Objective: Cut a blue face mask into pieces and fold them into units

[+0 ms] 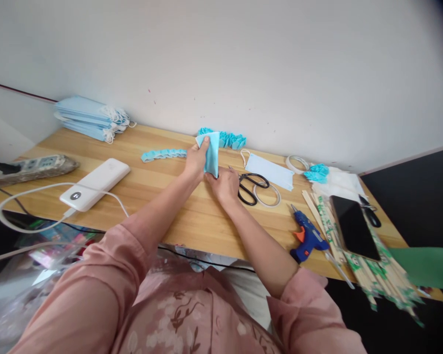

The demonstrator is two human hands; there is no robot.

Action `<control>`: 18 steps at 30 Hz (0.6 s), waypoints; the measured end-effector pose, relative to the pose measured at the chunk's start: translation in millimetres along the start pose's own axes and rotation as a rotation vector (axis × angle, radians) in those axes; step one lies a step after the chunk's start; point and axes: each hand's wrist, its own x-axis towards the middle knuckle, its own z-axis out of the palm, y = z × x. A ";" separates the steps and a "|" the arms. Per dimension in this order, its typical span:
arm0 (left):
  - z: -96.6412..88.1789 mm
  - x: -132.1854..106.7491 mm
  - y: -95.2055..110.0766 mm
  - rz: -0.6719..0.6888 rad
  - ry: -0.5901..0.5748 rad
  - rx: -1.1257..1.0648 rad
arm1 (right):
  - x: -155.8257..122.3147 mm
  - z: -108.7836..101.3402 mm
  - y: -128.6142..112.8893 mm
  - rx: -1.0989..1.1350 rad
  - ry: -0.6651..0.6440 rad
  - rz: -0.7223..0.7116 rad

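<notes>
A light blue folded face mask piece (211,153) stands up from the wooden table (192,221). My left hand (195,161) pinches its top edge, fingers closed on it. My right hand (225,184) grips its lower end, fingers curled around it. Black scissors (251,187) lie just right of my right hand. A pleated blue strip (163,154) lies left of my left hand, and bunched blue pleated pieces (227,138) sit behind the mask by the wall.
A stack of blue masks (90,118) sits far left, with a white power bank (96,184) and cable nearer. A flat mask (271,170), tape rolls (268,195), a blue glue gun (307,236), a phone (354,226) on wrapped chopsticks (376,275) fill the right side.
</notes>
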 end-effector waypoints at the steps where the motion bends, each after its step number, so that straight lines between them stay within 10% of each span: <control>1: 0.2 -1.6 1.9 0.008 0.002 0.004 | -0.6 0.6 -1.0 0.026 -0.005 -0.003; 10: -6.3 10.3 0.4 0.097 0.045 0.055 | 1.8 0.2 8.7 0.470 -0.132 0.019; 18: 0.3 -6.5 -12.6 0.293 0.033 0.303 | 13.4 -8.2 23.8 0.962 0.095 0.303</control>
